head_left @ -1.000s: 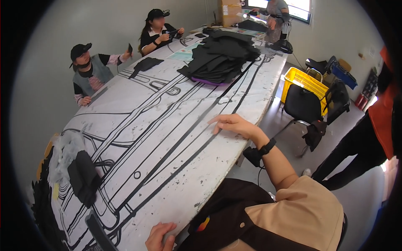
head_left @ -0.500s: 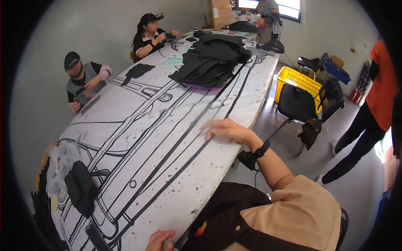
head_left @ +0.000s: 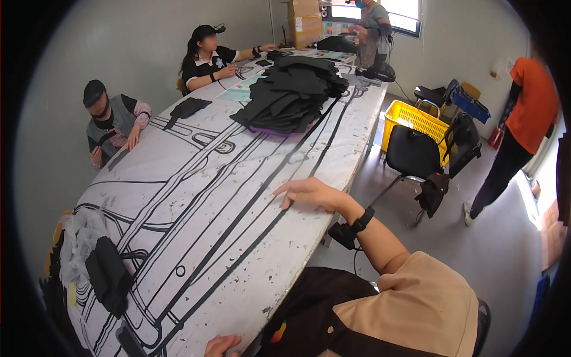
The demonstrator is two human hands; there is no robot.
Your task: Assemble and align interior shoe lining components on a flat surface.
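My right hand point(head_left: 310, 194) hovers over or rests lightly on the white table point(head_left: 238, 279), near its right edge. Its fingers are stretched out and slightly bent, holding nothing. At the lower edge of the picture, my left hand point(head_left: 221, 345) is only partly in view; its visible fingers are loosely apart and I see nothing in them. A folded black cloth piece point(head_left: 109, 276) lies on the table's left side, against crumpled clear plastic point(head_left: 82, 232). Further off sits a big pile of black cut pieces point(head_left: 288, 95), with a purple edge beneath it.
Two people sit along the far left side, near another black piece point(head_left: 188, 110). A dark flat object point(head_left: 129, 342) lies at the lower left. Right of the table stand a yellow basket point(head_left: 416, 122) and a black chair point(head_left: 410, 150). A person in orange point(head_left: 533, 104) stands at the right.
The view has shifted slightly. My hands keep much the same pose, the left lower in the picture. One seated person now reaches along the table; the person in orange has moved and turned.
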